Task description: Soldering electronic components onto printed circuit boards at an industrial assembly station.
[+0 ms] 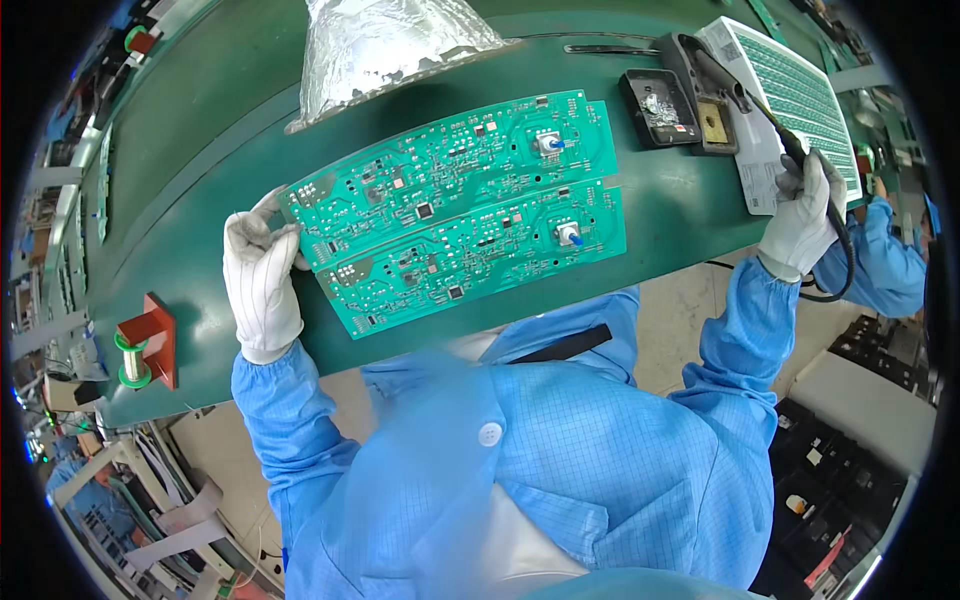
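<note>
Fisheye view, hands over a green bench point(680, 205); corners black, outer rim warped.

Item: blue smock point(600, 430), below both sets of fingers; a blurred bluish shape covers part of it, nature unclear.

Item: left hand point(262, 285), white glove. Fingers partly curled, a small gap showing, touching the left edge of the circuit boards point(470, 262); some fingertips hidden, so whether they grip or merely steady cannot be told.

Item: the boards, two green lengths side by side, lying right of the left fingers. White component print, too small to read.

Item: right hand point(800, 222), gray-white glove. Fingers closed around the handle of a soldering iron point(792, 143); handle partly covered, tip hidden in the holder.

Item: green-flanged wire spool point(132, 362) on a red-brown stand point(160, 335), lower left of the left fingers.

Item: white printed sheet point(757, 180), just left of the right fingers; lettering illegible.

Item: dark iron holder point(682, 70), beyond the right fingers.

Item: foil-covered hood point(390, 50), beyond the left fingers; top cut off.
</note>
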`<state>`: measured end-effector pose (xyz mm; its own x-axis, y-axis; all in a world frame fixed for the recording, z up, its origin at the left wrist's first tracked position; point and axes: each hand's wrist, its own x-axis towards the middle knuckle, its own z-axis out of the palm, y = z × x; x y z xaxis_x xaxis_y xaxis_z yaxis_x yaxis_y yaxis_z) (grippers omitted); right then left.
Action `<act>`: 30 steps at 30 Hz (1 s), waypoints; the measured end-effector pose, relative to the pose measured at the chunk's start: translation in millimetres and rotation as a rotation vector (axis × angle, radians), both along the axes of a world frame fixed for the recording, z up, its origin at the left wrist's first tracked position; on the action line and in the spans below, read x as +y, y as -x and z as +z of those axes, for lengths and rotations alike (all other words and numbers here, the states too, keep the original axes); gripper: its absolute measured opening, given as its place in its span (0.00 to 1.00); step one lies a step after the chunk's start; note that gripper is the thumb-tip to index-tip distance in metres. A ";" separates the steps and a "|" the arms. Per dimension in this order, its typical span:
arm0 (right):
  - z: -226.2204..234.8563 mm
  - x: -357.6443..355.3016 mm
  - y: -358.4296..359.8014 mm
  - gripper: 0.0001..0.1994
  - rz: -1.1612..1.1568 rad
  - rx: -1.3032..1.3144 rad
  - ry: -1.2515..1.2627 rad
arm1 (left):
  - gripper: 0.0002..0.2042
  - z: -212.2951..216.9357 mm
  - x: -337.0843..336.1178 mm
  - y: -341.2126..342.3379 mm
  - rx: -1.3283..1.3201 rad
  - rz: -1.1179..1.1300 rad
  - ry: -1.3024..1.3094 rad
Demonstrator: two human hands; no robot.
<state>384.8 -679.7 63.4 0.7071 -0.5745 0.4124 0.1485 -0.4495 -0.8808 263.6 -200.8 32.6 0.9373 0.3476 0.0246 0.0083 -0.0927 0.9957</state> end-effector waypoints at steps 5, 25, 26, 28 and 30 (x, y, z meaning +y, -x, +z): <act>-6.7 -42.9 -19.7 0.13 0.060 0.185 0.310 | 0.13 -1.5 -6.1 -0.1 -0.056 0.017 0.083; -23.1 94.6 47.8 0.18 0.761 0.739 0.105 | 0.14 11.4 -8.2 4.5 -0.105 -0.004 0.041; -26.1 92.2 47.6 0.16 0.769 0.724 0.094 | 0.14 13.1 -10.1 6.2 -0.139 0.008 0.075; -30.8 89.1 46.8 0.15 0.729 0.657 0.037 | 0.15 21.0 -15.8 9.9 -0.191 0.024 0.077; -39.6 81.7 43.7 0.14 0.714 0.518 -0.051 | 0.16 31.2 -26.0 12.0 -0.315 0.060 0.098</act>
<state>341.0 -598.0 23.8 0.9951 0.0667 -0.0734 -0.0446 -0.3603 -0.9318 251.6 -226.8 63.8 0.8670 0.4167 0.2734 -0.2983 -0.0054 0.9544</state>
